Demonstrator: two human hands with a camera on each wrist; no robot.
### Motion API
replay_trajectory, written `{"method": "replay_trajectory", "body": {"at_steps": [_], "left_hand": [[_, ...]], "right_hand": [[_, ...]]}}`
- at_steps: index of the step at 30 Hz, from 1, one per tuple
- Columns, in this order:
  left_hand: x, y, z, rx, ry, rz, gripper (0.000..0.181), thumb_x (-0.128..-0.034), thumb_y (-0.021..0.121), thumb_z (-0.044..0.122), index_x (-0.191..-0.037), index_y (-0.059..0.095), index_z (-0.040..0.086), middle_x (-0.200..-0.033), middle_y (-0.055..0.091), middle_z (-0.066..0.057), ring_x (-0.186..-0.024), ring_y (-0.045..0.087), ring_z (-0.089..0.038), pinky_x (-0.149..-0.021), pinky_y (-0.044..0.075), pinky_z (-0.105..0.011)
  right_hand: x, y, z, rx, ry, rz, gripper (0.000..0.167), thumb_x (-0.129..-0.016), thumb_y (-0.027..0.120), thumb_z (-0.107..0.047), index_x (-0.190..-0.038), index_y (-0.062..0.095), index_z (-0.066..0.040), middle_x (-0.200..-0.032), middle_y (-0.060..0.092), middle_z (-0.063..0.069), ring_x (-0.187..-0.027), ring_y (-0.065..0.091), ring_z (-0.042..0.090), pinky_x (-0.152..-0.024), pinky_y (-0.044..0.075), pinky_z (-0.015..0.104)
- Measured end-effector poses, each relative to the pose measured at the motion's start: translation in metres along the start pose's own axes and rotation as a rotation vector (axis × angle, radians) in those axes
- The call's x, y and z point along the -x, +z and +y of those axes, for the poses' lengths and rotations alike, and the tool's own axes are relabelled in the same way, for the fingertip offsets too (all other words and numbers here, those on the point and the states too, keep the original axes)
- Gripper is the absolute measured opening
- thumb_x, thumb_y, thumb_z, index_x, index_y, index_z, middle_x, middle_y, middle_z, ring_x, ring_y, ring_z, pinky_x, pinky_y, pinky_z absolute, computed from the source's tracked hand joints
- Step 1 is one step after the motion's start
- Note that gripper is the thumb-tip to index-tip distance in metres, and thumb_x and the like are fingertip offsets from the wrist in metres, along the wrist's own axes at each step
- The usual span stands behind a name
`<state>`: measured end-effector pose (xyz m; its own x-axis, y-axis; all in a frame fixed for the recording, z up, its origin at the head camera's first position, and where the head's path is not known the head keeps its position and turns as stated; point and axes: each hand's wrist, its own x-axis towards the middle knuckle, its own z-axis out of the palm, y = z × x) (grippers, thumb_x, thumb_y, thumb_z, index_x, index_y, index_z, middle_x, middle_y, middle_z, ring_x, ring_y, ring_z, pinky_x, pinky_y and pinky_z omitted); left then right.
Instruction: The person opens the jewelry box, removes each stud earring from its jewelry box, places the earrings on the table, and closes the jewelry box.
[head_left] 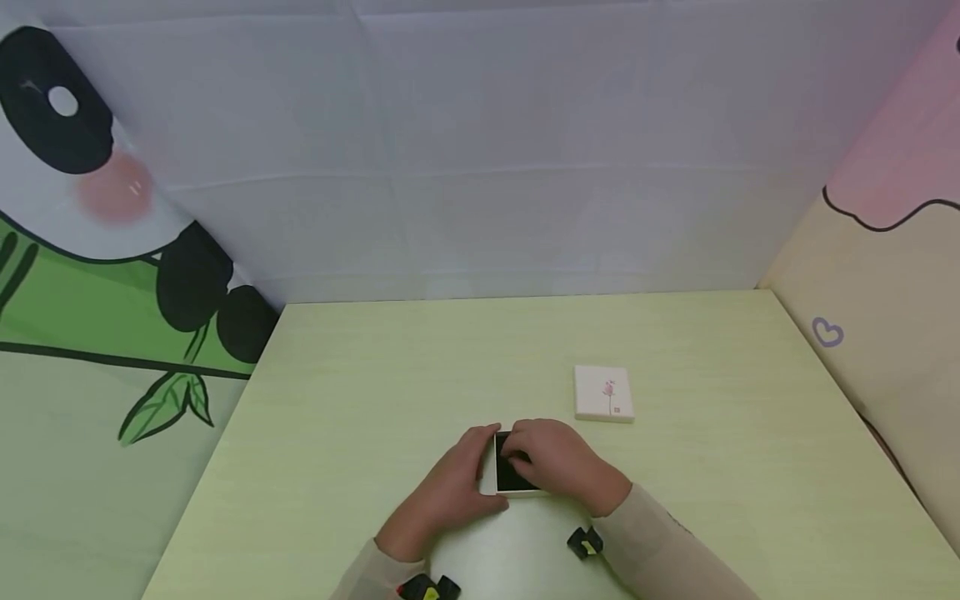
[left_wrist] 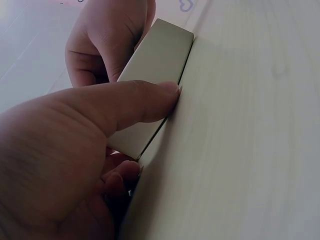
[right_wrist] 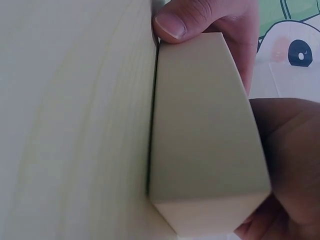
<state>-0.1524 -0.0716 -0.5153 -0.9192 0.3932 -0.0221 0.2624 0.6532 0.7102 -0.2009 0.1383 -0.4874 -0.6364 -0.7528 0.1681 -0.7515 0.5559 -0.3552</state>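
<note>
A small white-walled box [head_left: 522,494] with a black inside lies on the table near its front. My left hand [head_left: 459,482] grips it at the left end, its thumb on the near wall, as the left wrist view shows on the pale box side [left_wrist: 155,52]. Over the black inside, my right hand [head_left: 553,462] has its fingers bent down at the box; whether they hold anything is hidden. In the right wrist view the box's plain side [right_wrist: 205,120] stands between the left thumb and the right hand [right_wrist: 295,155].
A white lid [head_left: 600,393] with a pink flower print lies behind and to the right of the box. The pale green table [head_left: 360,375] meets a white cloth wall at the back, with printed panels at left and right.
</note>
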Motion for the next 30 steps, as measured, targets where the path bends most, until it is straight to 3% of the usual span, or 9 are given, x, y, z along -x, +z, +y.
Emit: {"method": "replay_trajectory", "body": {"at_steps": [11, 30], "left_hand": [[0.0000, -0.0003, 0.0006, 0.005, 0.006, 0.004, 0.097, -0.0757, 0.088, 0.021, -0.157, 0.035, 0.008, -0.154, 0.044, -0.002, -0.132, 0.048, -0.018, -0.107, 0.043, -0.040], [0.0020, -0.0021, 0.0007, 0.004, -0.003, -0.009, 0.097, -0.0781, 0.088, 0.023, -0.157, 0.034, 0.008, -0.155, 0.042, -0.003, -0.135, 0.046, -0.019, -0.109, 0.041, -0.043]], "right_hand": [[-0.0029, -0.0010, -0.0029, 0.008, 0.035, -0.009, 0.020, -0.086, 0.075, -0.011, -0.078, 0.062, -0.024, -0.079, 0.049, -0.014, -0.066, 0.044, 0.004, -0.062, 0.041, 0.023], [-0.0043, -0.0035, -0.0050, -0.004, 0.009, -0.040, 0.020, -0.087, 0.071, -0.009, -0.076, 0.064, -0.024, -0.075, 0.049, -0.015, -0.066, 0.044, 0.005, -0.063, 0.041, 0.024]]}}
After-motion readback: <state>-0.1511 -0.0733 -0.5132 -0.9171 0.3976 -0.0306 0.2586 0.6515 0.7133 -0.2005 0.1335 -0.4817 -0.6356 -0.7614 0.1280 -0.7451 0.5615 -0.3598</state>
